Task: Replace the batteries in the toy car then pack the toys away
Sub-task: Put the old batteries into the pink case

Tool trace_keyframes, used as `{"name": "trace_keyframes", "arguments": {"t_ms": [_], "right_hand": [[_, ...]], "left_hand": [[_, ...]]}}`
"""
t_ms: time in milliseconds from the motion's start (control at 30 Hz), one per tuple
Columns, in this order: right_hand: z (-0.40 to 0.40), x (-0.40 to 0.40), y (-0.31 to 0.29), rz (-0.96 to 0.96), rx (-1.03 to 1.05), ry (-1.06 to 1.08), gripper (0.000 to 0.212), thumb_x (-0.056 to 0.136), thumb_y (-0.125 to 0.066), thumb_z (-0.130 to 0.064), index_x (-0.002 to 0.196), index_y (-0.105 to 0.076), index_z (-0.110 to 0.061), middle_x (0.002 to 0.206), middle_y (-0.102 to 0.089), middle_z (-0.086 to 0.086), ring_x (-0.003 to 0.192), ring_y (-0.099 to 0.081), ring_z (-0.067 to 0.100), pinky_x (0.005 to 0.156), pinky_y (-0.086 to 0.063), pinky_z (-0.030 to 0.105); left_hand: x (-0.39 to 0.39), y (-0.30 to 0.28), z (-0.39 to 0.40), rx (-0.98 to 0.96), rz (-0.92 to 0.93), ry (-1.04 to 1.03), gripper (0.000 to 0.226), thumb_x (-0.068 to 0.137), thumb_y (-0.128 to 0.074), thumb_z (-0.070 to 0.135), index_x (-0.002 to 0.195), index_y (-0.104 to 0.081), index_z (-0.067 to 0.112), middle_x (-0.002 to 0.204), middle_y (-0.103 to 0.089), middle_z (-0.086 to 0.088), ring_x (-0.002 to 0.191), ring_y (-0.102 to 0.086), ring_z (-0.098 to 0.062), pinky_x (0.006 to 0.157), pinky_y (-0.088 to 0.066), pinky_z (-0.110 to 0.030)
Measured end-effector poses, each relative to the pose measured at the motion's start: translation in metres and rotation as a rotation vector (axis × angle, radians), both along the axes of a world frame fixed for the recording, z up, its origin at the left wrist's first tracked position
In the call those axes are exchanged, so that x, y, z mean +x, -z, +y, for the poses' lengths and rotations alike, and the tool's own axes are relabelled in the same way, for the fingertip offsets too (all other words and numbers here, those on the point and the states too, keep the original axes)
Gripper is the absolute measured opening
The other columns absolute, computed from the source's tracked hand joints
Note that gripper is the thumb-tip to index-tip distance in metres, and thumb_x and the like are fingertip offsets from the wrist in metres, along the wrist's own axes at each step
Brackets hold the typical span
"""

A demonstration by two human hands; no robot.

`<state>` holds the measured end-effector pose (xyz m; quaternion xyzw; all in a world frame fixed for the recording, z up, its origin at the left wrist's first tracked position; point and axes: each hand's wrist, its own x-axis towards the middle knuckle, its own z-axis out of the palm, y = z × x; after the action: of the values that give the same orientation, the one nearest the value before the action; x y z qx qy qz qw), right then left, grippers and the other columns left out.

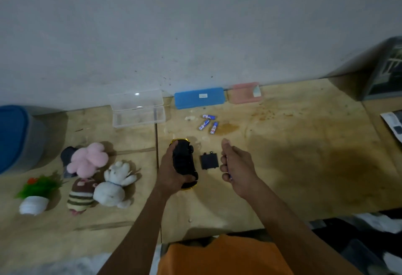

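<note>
Left hand (171, 172) grips the upturned toy car (184, 162) on the tabletop (282, 166). Right hand (236, 166) is curled around a small, unidentifiable blue item. Battery cover (209, 161) lies between them.

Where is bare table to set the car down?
The widest bare patch is right of the right hand, out to the newspaper. Another is the near edge below the toy car. It is crowded left, at the plush toys, and between the battery cover and loose batteries.

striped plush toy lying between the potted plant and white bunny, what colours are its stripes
The striped plush toy has dark brown and pale yellow bands, seen in the head view.
</note>
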<state>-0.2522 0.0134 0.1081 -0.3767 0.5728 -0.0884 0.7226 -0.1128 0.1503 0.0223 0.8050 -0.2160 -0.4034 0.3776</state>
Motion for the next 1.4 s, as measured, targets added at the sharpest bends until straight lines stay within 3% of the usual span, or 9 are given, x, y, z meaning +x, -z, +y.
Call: {"name": "trace_keyframes", "arguments": {"t_ms": [133, 333, 467, 600, 733, 833, 933, 1200, 1400], "right_hand": [[-0.011, -0.005, 0.005, -0.015, 0.025, -0.075, 0.035, 0.095, -0.06, -0.048, 0.081, -0.059, -0.016, 0.063, -0.045, -0.003, 0.05, -0.037, 0.01, 0.043, -0.028, 0.022], [-0.016, -0.012, -0.001, -0.043, 0.06, -0.026, 0.032, 0.095, -0.063, -0.044, 0.086, -0.066, -0.013, 0.065, -0.057, -0.002, 0.053, -0.05, 0.012, 0.046, -0.037, 0.024], [-0.018, -0.027, -0.007, -0.028, 0.016, 0.084, 0.034, 0.093, -0.066, -0.044, 0.077, -0.062, -0.015, 0.061, -0.056, -0.001, 0.052, -0.048, 0.013, 0.043, -0.038, 0.024], [-0.029, -0.046, -0.006, -0.031, -0.086, 0.169, 0.04, 0.091, -0.068, -0.045, 0.067, -0.049, -0.019, 0.055, -0.042, -0.001, 0.044, -0.034, 0.012, 0.04, -0.029, 0.023], [-0.054, -0.06, -0.001, 0.007, -0.18, 0.188, 0.033, 0.092, -0.07, -0.037, 0.073, -0.051, -0.018, 0.055, -0.036, -0.005, 0.045, -0.03, 0.012, 0.043, -0.024, 0.023], [-0.083, -0.059, 0.006, 0.036, -0.218, 0.16, 0.024, 0.092, -0.071, -0.031, 0.079, -0.06, -0.014, 0.058, -0.036, -0.001, 0.045, -0.03, 0.014, 0.043, -0.024, 0.024], [-0.121, -0.048, 0.021, 0.063, -0.229, 0.134, 0.017, 0.092, -0.072, -0.026, 0.086, -0.067, -0.011, 0.057, -0.039, 0.002, 0.046, -0.03, 0.016, 0.041, -0.024, 0.023], [-0.206, -0.002, 0.074, 0.141, -0.193, 0.056, 0.015, 0.088, -0.073, -0.024, 0.086, -0.073, -0.009, 0.056, -0.052, 0.002, 0.04, -0.042, 0.015, 0.041, -0.031, 0.023], [-0.23, 0.025, 0.102, 0.155, -0.083, 0.131, 0.021, 0.083, -0.076, -0.024, 0.085, -0.075, -0.004, 0.077, -0.07, 0.011, 0.062, -0.061, 0.023, 0.047, -0.041, 0.022]], "left_hand": [[-0.002, -0.013, -0.001, 0.109, -0.102, 0.056, 0.12, 0.056, -0.094, 0.008, 0.154, -0.026, 0.027, 0.141, -0.037, 0.002, 0.119, -0.041, -0.013, 0.105, -0.041, -0.036], [-0.002, -0.016, 0.001, 0.208, -0.111, 0.11, 0.125, 0.062, -0.092, 0.009, 0.158, -0.014, 0.03, 0.156, -0.015, -0.01, 0.141, -0.029, -0.03, 0.112, -0.036, -0.042], [-0.004, -0.015, 0.013, 0.207, -0.162, 0.135, 0.134, 0.044, -0.09, 0.039, 0.153, -0.014, 0.045, 0.154, -0.017, -0.01, 0.14, -0.03, -0.037, 0.112, -0.039, -0.052], [-0.018, -0.026, 0.006, 0.154, -0.347, 0.073, 0.108, 0.063, -0.084, 0.045, 0.154, -0.029, 0.026, 0.161, -0.014, -0.014, 0.149, -0.006, -0.033, 0.119, -0.02, -0.059], [-0.04, -0.038, -0.028, -0.021, -0.549, -0.027, 0.077, 0.071, -0.069, 0.049, 0.137, -0.054, 0.012, 0.141, -0.049, -0.015, 0.134, -0.037, -0.033, 0.108, -0.036, -0.047], [-0.055, -0.045, -0.069, -0.077, -0.528, 0.003, 0.06, 0.079, -0.08, 0.023, 0.133, -0.057, 0.009, 0.132, -0.056, -0.013, 0.124, -0.048, -0.031, 0.1, -0.037, -0.033], [-0.061, -0.047, -0.114, -0.117, -0.521, 0.052, 0.055, 0.084, -0.078, 0.018, 0.134, -0.057, 0.01, 0.126, -0.059, -0.01, 0.118, -0.054, -0.028, 0.091, -0.036, -0.026], [-0.052, -0.014, -0.23, 0.044, -0.474, 0.108, 0.064, 0.089, -0.07, 0.021, 0.145, -0.042, 0.009, 0.128, -0.056, -0.018, 0.112, -0.06, -0.034, 0.09, -0.049, -0.038], [-0.04, 0.016, -0.291, 0.176, -0.443, 0.096, 0.07, 0.091, -0.067, 0.017, 0.151, -0.031, 0.012, 0.128, -0.055, -0.019, 0.116, -0.055, -0.034, 0.089, -0.044, -0.037]]}}
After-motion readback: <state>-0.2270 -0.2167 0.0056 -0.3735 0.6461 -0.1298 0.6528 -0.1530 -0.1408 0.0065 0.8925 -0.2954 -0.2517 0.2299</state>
